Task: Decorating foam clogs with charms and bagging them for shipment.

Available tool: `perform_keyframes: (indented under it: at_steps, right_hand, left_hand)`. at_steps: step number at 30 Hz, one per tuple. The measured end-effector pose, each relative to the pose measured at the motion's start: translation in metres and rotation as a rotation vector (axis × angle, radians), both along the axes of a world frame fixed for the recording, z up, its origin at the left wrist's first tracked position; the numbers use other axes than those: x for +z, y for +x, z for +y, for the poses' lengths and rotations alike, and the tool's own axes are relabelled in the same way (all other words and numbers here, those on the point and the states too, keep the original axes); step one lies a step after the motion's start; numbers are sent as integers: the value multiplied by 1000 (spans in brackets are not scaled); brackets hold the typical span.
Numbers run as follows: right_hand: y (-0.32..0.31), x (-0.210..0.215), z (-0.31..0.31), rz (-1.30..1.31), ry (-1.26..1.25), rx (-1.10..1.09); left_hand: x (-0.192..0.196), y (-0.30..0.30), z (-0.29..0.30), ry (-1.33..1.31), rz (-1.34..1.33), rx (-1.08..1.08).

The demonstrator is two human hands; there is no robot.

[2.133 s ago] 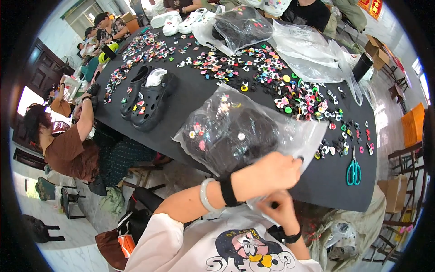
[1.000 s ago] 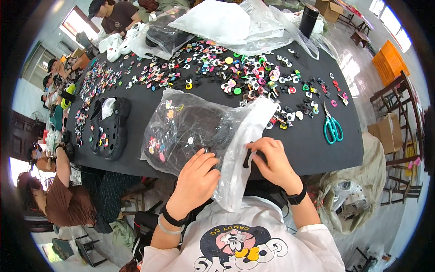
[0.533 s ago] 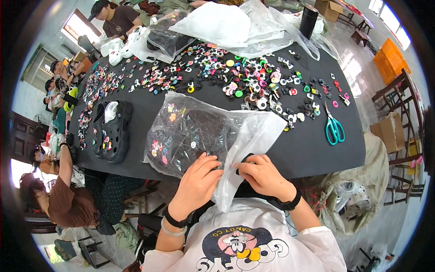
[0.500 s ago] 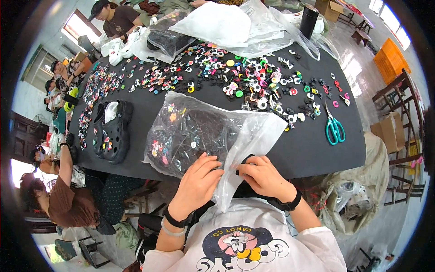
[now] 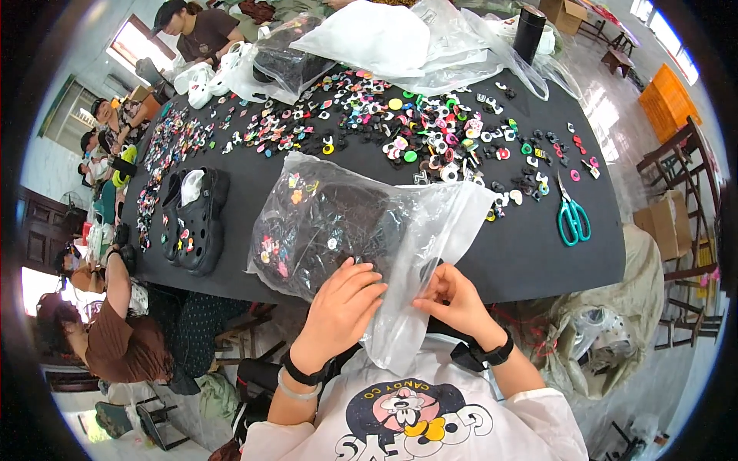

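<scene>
Both hands worked at the open end of a clear plastic bag holding dark clogs, at the near edge of the tabletop.

The left hand lay with its fingers spread on the plastic bag, pressing it over the dark clogs inside; the right hand pinched the loose bag mouth at about five o'clock from the clogs. The hands sat just apart. On the black tabletop, a second pair of black clogs stood at nine o'clock, teal scissors at three o'clock, and a spread of small coloured charms at twelve.
</scene>
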State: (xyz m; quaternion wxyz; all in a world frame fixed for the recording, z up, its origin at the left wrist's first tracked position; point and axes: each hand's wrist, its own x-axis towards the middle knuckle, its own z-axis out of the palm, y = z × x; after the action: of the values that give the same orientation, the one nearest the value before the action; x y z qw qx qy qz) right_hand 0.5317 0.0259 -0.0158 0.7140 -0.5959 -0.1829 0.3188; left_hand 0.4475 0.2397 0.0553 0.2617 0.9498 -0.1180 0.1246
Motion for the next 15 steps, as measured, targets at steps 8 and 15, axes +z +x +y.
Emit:
perform_keyframes:
  at_steps: [8, 15]
  right_hand:
    - [-8, 47, -9, -72, 153, -127]
    - [-15, 53, -2, -382, 217, -40]
  left_hand:
    - [27, -11, -30, -18, -30, 14]
    - [19, -5, -35, -102, -172, 80]
